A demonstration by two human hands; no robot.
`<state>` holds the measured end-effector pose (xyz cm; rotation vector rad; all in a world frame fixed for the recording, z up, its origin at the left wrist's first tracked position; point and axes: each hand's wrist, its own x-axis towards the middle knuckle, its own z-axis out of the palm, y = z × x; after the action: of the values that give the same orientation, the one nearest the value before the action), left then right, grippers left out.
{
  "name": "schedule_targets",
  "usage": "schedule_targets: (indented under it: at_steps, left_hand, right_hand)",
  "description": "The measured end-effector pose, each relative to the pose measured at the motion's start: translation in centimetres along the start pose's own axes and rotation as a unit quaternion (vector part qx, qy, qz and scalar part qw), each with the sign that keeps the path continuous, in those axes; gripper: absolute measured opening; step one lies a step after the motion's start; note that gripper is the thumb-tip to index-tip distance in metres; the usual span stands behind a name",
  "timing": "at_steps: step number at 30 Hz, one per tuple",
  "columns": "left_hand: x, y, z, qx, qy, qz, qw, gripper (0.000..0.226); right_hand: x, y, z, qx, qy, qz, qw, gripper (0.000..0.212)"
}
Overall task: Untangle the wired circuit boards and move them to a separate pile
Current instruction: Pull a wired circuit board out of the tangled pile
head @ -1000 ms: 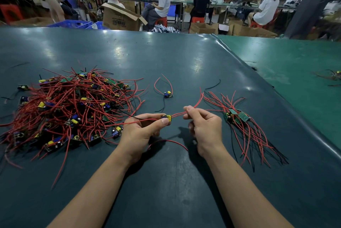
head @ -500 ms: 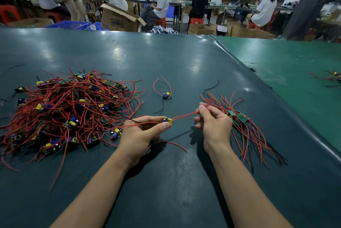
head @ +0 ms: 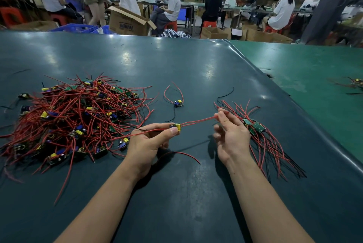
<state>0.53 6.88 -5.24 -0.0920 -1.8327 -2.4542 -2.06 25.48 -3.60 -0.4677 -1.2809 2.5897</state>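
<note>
1. On the left of the dark green table (head: pixel 196 65) lies the tangled pile (head: pixel 78 117) of small circuit boards, their red wires crossing over one another in a dense heap with yellow and blue parts showing through.
2. Near the pile's right edge, the left hand (head: pixel 149 142) grasps one circuit board (head: pixel 176 127) between thumb and curled fingers, holding it just above the table. A loose red wire (head: pixel 182 155) trails out on the table below this hand.
3. Beyond that hand, farther up the table, a single board (head: pixel 179 103) lies alone, apart from both piles, with two red wires arching up from it and a black wire trailing down toward the hands.
4. From the held board, its red leads (head: pixel 198 120) stretch rightward, nearly taut, to the right hand (head: pixel 231 134).
5. The right hand pinches the far end of those leads at the fingertips (head: pixel 220 114); its other fingers are loosely spread and slightly blurred.
6. Just beside and behind the right hand lies the sorted pile (head: pixel 259 134), a smaller bundle of boards with red and black wires fanned toward the table's near right edge.
7. Farther right, on the lighter green table (head: pixel 314 69), another small cluster of wired boards (head: pixel 355 83) sits near the frame's edge.
</note>
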Motion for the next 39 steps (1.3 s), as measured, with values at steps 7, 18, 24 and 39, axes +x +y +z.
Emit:
schedule_targets:
  at_steps: [7, 18, 24, 39]
  left_hand:
    - [0.3, -0.4, -0.4, -0.004, 0.01, 0.007, 1.0, 0.04]
    - [0.5, -0.7, -0.6, -0.013, 0.006, 0.017, 1.0, 0.04]
    - [0.7, -0.6, -0.6, -0.041, 0.016, 0.007, 0.999, 0.031]
    - [0.8, -1.0, -0.9, -0.021, 0.012, 0.023, 0.999, 0.035]
  right_hand:
    - [-0.3, -1.1, -0.2, 0.076, -0.033, 0.075, 0.994, 0.012]
    - [-0.2, -0.8, -0.4, 0.132, -0.06, 0.119, 0.982, 0.014]
    - [-0.3, -0.6, -0.5, 0.17, -0.085, 0.155, 0.969, 0.019]
    - [-0.8, 1.0, 0.4, -0.059, -0.081, 0.032, 0.994, 0.014]
